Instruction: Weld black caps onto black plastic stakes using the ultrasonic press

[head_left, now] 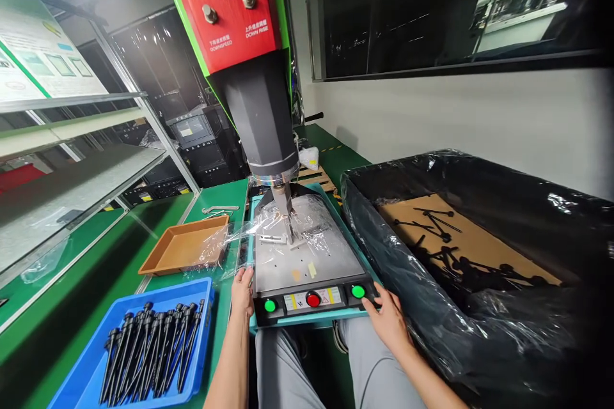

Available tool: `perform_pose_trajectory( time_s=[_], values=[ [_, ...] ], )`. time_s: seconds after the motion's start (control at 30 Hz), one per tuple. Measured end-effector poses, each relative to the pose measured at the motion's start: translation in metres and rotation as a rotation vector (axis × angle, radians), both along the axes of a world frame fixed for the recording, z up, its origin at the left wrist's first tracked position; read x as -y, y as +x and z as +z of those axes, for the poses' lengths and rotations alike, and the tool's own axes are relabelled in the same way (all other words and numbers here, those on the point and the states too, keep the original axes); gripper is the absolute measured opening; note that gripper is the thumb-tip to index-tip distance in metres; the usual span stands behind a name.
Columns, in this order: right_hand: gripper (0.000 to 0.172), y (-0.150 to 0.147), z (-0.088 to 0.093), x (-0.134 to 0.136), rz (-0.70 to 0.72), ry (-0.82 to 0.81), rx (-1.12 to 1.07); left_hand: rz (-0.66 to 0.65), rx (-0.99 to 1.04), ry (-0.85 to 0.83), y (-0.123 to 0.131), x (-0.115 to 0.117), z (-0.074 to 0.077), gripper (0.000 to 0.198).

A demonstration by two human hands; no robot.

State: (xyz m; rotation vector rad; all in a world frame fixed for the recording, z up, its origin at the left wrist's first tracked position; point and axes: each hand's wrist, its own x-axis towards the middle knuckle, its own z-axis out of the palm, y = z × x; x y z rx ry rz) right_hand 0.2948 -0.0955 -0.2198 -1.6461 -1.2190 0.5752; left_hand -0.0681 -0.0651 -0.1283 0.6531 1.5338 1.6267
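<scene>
A press-like machine with a red and green head (230,6) stands in front of me, its narrow metal tool (284,199) pointing down at the grey bed plate (283,268). Clear plastic film (316,236) lies crumpled around the tool. My left hand (242,294) has its fingers curled against the left edge of the machine base, near a green button (270,305). At the right front corner rests my right hand (389,314), thumb and fingers apart, the thumb close to the other green button (358,292). A red button (313,299) sits between them.
To the left, a blue tray (204,345) holds several black rods with thick heads (148,351), beside an orange-brown tray (158,255) and a wrench (220,209). On the right, a box lined with black plastic (407,275) contains cardboard (460,230) and more black rods (441,227).
</scene>
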Motion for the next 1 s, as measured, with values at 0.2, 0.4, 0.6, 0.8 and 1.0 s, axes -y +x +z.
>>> perform_pose_trajectory(
  time_s=[0.2,0.4,0.6,0.8,1.0],
  values=[
    [0.05,-0.047,0.009,0.015,0.223,0.012,-0.192,0.124,0.426,0.375,-0.007,-0.009,0.019,0.023],
    [0.037,-0.117,0.017,0.014,0.695,-0.11,-0.348,-0.222,0.549,0.248,0.054,-0.017,0.014,0.035],
    [0.04,-0.161,0.05,-0.014,0.82,-0.06,-0.29,-0.166,0.718,0.254,0.081,-0.032,0.049,0.022],
    [0.046,-0.188,0.078,-0.07,0.71,0.372,-0.092,-0.127,0.877,0.268,0.087,-0.031,0.076,0.017],
    [0.052,-0.187,0.11,-0.136,0.175,0.452,0.097,-0.161,0.911,0.282,0.089,-0.028,0.087,0.024]
  ],
)
